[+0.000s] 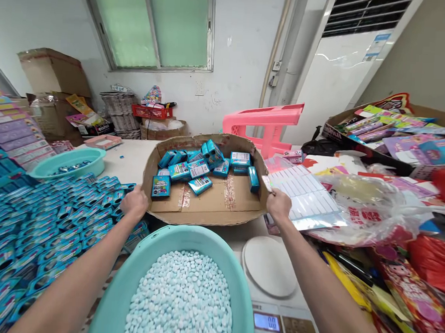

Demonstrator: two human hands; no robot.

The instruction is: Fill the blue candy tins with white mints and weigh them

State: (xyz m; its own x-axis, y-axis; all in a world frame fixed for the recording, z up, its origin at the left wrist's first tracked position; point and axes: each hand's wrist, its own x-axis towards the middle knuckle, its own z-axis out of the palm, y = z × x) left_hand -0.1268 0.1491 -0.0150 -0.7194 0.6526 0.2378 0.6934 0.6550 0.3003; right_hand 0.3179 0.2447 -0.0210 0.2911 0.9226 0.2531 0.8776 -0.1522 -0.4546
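A shallow cardboard box (204,217) stands between my hands, with several small blue candy boxes (179,171) lying mostly toward its far side and bare cardboard at the near side. My left hand (135,201) is closed on the box's left wall. At the right wall, my right hand (279,204) grips the edge, fingers partly hidden behind it. Just in front of the box is a teal basin (243,288) filled with pale blue and white candies (184,295). Under my right forearm sits a white digital scale (271,266) whose display reads 0.0.
Rows of blue open-windowed packs (64,227) cover the left side. A second teal basin (95,153) stands behind them. Label sheets (303,194), a plastic bag (371,205) and a carton of colourful packets (398,127) crowd the right. A pink plastic stool (263,119) lies behind the box.
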